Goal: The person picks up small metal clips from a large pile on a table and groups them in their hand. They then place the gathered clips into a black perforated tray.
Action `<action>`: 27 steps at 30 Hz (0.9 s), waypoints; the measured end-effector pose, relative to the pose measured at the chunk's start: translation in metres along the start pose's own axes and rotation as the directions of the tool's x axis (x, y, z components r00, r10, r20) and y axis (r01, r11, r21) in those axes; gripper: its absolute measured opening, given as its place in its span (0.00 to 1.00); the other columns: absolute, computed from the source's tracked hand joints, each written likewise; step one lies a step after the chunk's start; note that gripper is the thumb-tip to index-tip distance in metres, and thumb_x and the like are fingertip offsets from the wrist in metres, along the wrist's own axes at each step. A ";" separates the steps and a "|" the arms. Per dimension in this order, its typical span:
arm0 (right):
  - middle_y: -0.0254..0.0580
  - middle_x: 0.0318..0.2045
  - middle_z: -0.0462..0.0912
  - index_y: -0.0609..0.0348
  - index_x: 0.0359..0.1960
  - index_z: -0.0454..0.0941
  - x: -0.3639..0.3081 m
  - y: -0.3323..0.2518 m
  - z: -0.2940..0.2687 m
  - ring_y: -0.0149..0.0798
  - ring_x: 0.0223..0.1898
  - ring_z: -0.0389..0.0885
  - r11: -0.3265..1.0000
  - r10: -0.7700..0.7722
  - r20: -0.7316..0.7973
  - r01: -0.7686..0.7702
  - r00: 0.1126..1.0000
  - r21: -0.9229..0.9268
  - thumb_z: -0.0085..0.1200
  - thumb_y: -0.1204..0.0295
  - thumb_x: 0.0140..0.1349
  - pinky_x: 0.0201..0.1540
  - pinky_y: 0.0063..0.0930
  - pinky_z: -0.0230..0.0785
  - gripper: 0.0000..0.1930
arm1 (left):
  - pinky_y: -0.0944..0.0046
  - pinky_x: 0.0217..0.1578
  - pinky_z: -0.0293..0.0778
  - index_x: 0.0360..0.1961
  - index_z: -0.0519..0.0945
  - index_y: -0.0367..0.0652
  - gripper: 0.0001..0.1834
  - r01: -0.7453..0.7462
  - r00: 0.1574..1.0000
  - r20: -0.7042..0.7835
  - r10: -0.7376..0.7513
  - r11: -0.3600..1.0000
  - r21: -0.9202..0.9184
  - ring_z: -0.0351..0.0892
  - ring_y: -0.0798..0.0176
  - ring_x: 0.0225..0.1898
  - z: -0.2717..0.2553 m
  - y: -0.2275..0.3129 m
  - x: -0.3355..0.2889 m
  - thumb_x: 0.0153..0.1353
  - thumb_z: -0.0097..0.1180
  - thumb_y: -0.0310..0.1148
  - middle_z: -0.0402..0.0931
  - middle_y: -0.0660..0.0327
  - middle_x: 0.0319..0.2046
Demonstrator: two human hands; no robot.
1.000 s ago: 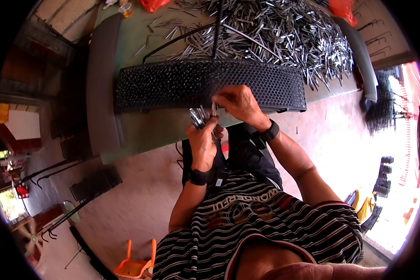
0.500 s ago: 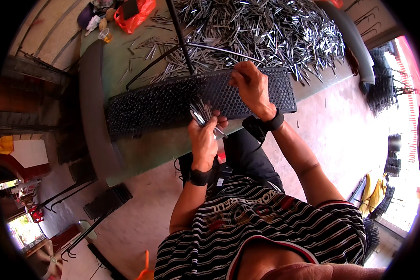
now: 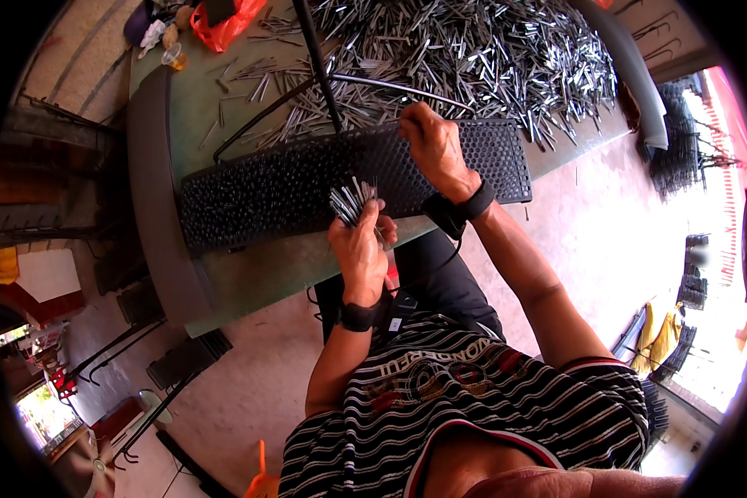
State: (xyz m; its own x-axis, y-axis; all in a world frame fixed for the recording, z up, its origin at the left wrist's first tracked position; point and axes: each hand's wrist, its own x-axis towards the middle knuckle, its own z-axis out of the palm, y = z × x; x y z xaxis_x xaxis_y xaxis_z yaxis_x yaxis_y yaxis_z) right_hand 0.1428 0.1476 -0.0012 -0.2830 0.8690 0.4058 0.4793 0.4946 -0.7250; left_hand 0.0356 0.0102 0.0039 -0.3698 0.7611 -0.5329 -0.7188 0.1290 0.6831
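Observation:
My left hand (image 3: 359, 257) is closed round a bundle of thin metal rods (image 3: 353, 202), their ends fanned out above the fingers. Behind it lies a long black rack (image 3: 498, 170) full of small round holes. The left part of the rack is packed with dark upright pieces (image 3: 257, 195), while holes show uncovered on the right. My right hand (image 3: 440, 153) hangs over that right part, fingers curled and pinched together; whatever is between them is too small or hidden to make out.
A large heap of loose metal rods (image 3: 473, 58) covers the far side of the table (image 3: 257, 286). A black metal frame (image 3: 317, 50) rises behind the rack. At the far left are a red plastic bag (image 3: 224, 29) and a small cup (image 3: 174, 56). A dark curved edge (image 3: 153, 191) borders the table's left.
My right hand has shifted slightly left, its fingers more tightly curled. My left hand has turned the rod bundle so its ends point more upward. The whole view has moved a little.

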 end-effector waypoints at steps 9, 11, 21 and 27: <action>0.45 0.18 0.79 0.67 0.31 0.79 0.000 -0.029 -0.014 0.29 0.17 0.77 0.997 0.066 0.189 -0.071 0.980 0.021 0.57 0.72 0.54 0.20 0.22 0.67 0.08 | 0.68 0.17 0.67 0.36 0.76 0.37 0.06 -0.008 1.000 -0.024 0.009 1.000 0.017 0.74 0.65 0.20 0.003 0.008 -0.006 0.57 0.54 0.25 0.76 0.59 0.27; 0.39 0.18 0.80 0.66 0.30 0.80 -0.010 -0.039 -0.020 0.26 0.17 0.76 0.923 0.157 0.524 -0.312 0.837 0.223 0.58 0.74 0.54 0.19 0.19 0.66 0.07 | 0.67 0.17 0.68 0.37 0.76 0.37 0.07 0.000 1.000 -0.007 0.000 1.000 0.012 0.74 0.65 0.20 0.005 0.007 -0.006 0.57 0.54 0.25 0.76 0.59 0.27; 0.44 0.25 0.81 0.66 0.36 0.70 -0.005 -0.023 -0.014 0.33 0.26 0.83 0.957 0.191 -0.114 -0.158 0.975 0.244 0.50 0.79 0.58 0.24 0.21 0.72 0.05 | 0.66 0.20 0.70 0.40 0.76 0.36 0.10 -0.059 0.996 0.060 0.060 0.998 -0.016 0.74 0.65 0.20 0.000 -0.004 -0.006 0.57 0.53 0.24 0.75 0.61 0.25; 0.46 0.26 0.81 0.64 0.34 0.73 -0.005 0.007 -0.002 0.36 0.26 0.83 0.998 0.058 -0.083 -0.056 0.995 0.018 0.51 0.80 0.57 0.26 0.23 0.72 0.03 | 0.67 0.19 0.68 0.37 0.76 0.35 0.07 -0.053 0.998 0.025 0.053 0.999 -0.002 0.73 0.66 0.18 -0.002 -0.003 -0.004 0.55 0.54 0.24 0.74 0.61 0.22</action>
State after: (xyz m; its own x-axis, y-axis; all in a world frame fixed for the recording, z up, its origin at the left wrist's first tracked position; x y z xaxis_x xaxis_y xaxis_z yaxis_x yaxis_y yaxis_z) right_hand 0.1495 0.1463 -0.0069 -0.1847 0.8940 0.4083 0.4798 0.4446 -0.7564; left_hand 0.0380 0.0057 0.0033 -0.3928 0.7827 -0.4829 -0.6994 0.0867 0.7094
